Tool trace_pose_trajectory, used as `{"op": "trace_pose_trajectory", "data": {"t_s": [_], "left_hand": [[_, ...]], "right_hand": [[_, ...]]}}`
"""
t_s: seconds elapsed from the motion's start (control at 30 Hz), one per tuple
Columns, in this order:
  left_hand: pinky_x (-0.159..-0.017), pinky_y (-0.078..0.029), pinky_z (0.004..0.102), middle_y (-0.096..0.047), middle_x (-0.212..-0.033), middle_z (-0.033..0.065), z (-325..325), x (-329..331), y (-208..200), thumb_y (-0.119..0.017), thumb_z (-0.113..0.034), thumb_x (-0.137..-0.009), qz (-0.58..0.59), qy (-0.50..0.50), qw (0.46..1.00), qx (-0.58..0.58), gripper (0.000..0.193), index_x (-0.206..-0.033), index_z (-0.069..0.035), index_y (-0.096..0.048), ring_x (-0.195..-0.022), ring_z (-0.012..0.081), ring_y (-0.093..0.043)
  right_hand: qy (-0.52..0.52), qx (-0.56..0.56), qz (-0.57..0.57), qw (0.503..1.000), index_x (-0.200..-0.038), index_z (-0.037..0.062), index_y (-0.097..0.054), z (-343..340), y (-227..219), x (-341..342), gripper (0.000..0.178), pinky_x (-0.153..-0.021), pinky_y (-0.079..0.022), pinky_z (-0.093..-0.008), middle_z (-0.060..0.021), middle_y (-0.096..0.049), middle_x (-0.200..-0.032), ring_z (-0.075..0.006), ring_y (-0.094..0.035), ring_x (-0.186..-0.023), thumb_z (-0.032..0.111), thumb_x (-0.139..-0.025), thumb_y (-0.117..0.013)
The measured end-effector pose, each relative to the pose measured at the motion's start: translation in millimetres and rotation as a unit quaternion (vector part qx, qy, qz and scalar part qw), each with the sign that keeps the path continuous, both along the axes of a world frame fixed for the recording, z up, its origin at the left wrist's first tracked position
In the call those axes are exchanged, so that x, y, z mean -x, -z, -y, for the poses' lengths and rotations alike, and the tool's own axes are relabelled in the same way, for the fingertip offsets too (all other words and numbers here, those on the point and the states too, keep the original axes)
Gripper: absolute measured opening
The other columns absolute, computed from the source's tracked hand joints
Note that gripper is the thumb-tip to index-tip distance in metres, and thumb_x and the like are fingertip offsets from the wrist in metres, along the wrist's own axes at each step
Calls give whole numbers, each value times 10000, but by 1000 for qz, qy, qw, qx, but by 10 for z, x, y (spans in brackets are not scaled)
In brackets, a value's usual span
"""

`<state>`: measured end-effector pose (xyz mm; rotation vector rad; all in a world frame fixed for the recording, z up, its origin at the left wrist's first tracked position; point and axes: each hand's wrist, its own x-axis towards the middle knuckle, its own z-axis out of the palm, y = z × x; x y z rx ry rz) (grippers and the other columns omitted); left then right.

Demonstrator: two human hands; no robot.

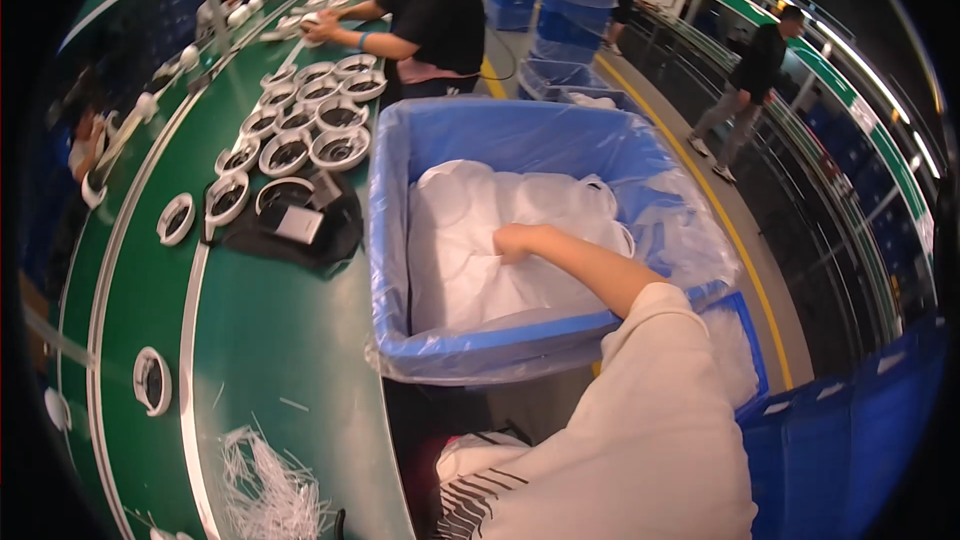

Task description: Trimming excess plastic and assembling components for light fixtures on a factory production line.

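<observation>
White sheet [465, 285], thin, creased, rounded bulges toward far side; right grip [518, 242] pinching it.

Thin white strips [268, 495] lie heaped on the green worktop [290, 345].

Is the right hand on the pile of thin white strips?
No, the right hand is at the white sheeting inside the blue bin, while the thin white strips lie on the green bench.

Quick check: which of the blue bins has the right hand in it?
The large plastic-lined bin beside the green table; unlike the others, it has the right hand inside, gripping white sheeting.
</observation>
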<state>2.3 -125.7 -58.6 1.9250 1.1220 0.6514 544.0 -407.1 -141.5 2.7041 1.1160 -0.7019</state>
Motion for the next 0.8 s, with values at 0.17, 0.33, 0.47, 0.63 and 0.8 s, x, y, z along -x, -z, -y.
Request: {"op": "trace_pose_trajectory", "data": {"t_s": [0.17, 0.33, 0.47, 0.63, 0.8], "left_hand": [[-546, -440, 319, -590, -640, 122, -81, -279, -233, -381, -162, -872, -63, 124, 988, -63, 322, -692, -2, -594, -578, 225, -558], [-555, -445, 320, -596, -687, 99, -317, -442, -263, -394, -80, -846, 9, 276, 931, -238, 218, -792, -11, -595, -580, 228, -560], [-781, -432, 324, -563, -973, 140, -117, -1190, -777, -469, -42, -795, 121, 360, 873, -307, 270, -1057, 17, -500, -849, 233, -555], [-825, -395, 409, -482, -1074, 180, 350, -2228, -1013, -670, -284, -627, 397, 424, 784, -217, 485, -987, 10, -535, -1030, 371, -440], [-803, -328, 387, -598, -905, 90, 299, -1977, -690, -593, -206, -521, 96, 609, 786, 36, 370, -872, -89, -601, -870, 288, -521]], "right_hand": [[148, -91, 14, 985, -821, 44, -625, 119, -282, -59, 202, -658, -455, -376, -158, -616, -782, -294, -587, -730, 165, -695, -524], [272, -570, 142, 762, -759, 44, -585, 340, -1250, -243, 166, -607, -428, -256, -43, -595, -715, -100, -528, -669, 32, -785, -421], [69, -724, -10, 687, -951, 29, -533, -325, -1994, 786, 179, -685, -445, -229, -28, -578, -839, -91, -539, -760, -16, -820, -419], [-279, -639, -232, 679, -908, 2, -509, -780, -2242, 2290, 152, -609, -409, -287, -119, -528, -810, -204, -534, -726, 20, -758, -512], [-211, -760, -250, 562, -1094, -17, -432, -709, -2240, 2089, 422, -858, -369, -318, -149, -468, -1066, -202, -461, -1007, 207, -769, -577]]}}
